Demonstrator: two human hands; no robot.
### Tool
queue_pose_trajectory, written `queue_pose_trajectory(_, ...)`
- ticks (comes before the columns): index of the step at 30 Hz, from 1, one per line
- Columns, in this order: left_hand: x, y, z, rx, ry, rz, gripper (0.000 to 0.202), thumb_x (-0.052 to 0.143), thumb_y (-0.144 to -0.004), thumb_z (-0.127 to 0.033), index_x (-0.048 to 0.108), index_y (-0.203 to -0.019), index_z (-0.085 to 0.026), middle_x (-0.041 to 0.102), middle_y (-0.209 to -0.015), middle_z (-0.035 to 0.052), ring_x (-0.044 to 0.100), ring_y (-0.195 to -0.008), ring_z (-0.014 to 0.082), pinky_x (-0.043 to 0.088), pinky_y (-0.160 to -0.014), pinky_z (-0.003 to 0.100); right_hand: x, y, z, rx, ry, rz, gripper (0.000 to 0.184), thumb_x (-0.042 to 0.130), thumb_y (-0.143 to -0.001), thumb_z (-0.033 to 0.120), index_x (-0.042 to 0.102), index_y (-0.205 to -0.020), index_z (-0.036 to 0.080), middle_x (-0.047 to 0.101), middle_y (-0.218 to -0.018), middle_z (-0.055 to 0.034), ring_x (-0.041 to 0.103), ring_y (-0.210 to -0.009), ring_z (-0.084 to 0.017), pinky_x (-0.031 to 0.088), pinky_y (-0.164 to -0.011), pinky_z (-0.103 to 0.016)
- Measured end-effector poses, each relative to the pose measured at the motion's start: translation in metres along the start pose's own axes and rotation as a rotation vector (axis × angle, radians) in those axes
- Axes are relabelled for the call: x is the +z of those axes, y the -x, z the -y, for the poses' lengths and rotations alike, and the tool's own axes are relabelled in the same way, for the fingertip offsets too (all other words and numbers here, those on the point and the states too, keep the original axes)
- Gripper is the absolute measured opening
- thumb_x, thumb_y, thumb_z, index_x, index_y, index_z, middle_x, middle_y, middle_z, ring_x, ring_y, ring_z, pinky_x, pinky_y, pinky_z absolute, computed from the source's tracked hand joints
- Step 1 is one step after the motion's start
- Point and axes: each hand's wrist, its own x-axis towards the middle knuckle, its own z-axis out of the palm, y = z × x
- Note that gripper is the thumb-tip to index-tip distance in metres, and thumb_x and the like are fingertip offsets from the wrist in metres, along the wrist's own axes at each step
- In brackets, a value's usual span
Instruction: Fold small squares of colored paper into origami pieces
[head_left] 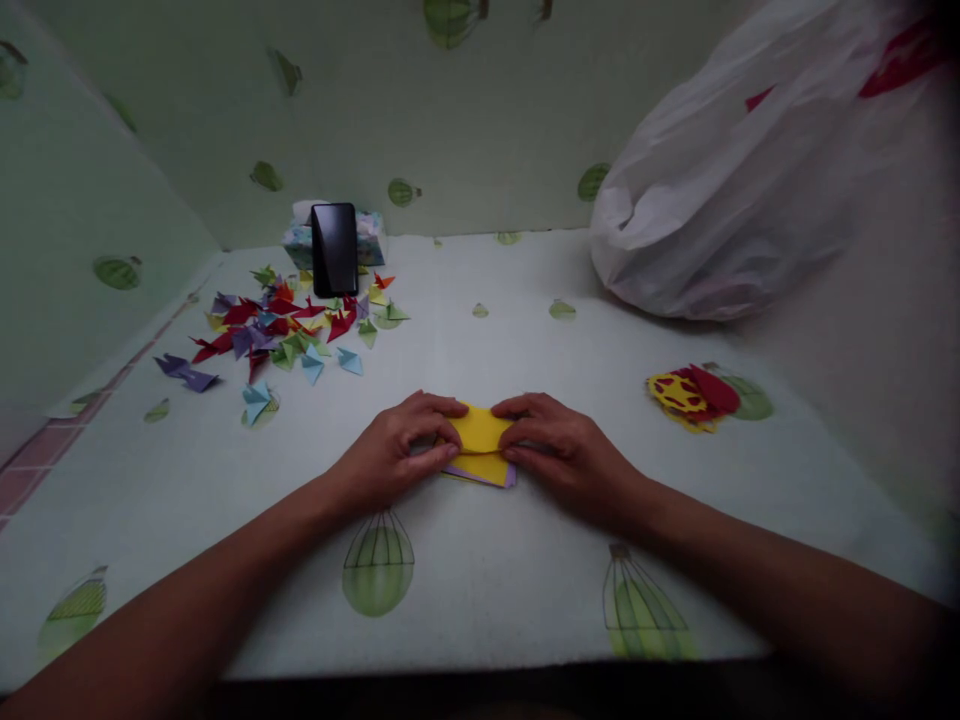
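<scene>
A yellow sheet of paper (481, 428), bent over on itself, is held between my two hands at the middle of the table. My left hand (409, 437) pinches its left edge with thumb and fingers. On the right edge, my right hand (551, 445) grips it the same way. Directly beneath lies a small stack of paper (484, 469), yellow on top with purple showing at the lower edge. Fingers cover both side edges of the yellow sheet.
Folded paper cranes (285, 325) in several colours lie at the back left. A black phone (334, 250) leans on a tissue box (371, 238). Yellow and red paper cut-outs (686, 393) lie at right, before a white plastic bag (720, 200). Walls enclose the table's back and left.
</scene>
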Motion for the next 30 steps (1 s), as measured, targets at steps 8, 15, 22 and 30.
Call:
queue_pose_trajectory(8, 0.003, 0.000, -0.009, 0.028, -0.069, -0.128, 0.005, 0.063, -0.083, -0.017, 0.063, -0.089, -0.018, 0.063, -0.118, 0.0095, 0.058, -0.111, 0.0210, 0.046, -0.097, 0.039, -0.002, 0.003, 0.006, -0.059, -0.040, -0.155, 0.010, 0.058, -0.088, 0.010, 0.065, -0.090, 0.017, 0.066, -0.102, -0.0086, 0.061, -0.096, -0.019, 0.050, -0.082, -0.034)
queue_pose_trajectory(15, 0.006, 0.004, -0.019, -0.163, 0.090, -0.231, 0.008, 0.061, -0.086, -0.022, 0.059, -0.080, -0.017, 0.063, -0.073, -0.0014, 0.058, -0.067, 0.0104, 0.046, -0.063, 0.023, -0.003, 0.004, 0.009, 0.159, -0.319, -0.182, 0.008, 0.064, -0.087, 0.025, 0.060, -0.088, 0.018, 0.063, -0.079, -0.0012, 0.060, -0.073, -0.013, 0.048, -0.066, -0.026)
queue_pose_trajectory(22, 0.017, 0.004, -0.030, -0.415, 0.560, -0.168, 0.020, 0.068, -0.081, -0.031, 0.059, -0.092, -0.018, 0.057, -0.071, -0.0025, 0.053, -0.064, 0.0098, 0.043, -0.058, 0.021, 0.003, 0.002, 0.017, 0.395, -0.735, -0.039, 0.015, 0.064, -0.086, 0.028, 0.057, -0.077, 0.018, 0.054, -0.064, 0.0028, 0.050, -0.056, -0.009, 0.039, -0.050, -0.020)
queue_pose_trajectory(30, 0.022, 0.004, -0.036, -0.462, 0.640, -0.195, 0.018, 0.071, -0.076, -0.026, 0.062, -0.089, -0.016, 0.061, -0.076, -0.0003, 0.055, -0.068, 0.0102, 0.045, -0.063, 0.022, 0.009, 0.005, 0.023, 0.499, -0.960, -0.043, 0.014, 0.067, -0.082, 0.027, 0.059, -0.091, 0.021, 0.063, -0.076, 0.0002, 0.057, -0.064, -0.011, 0.046, -0.055, -0.022)
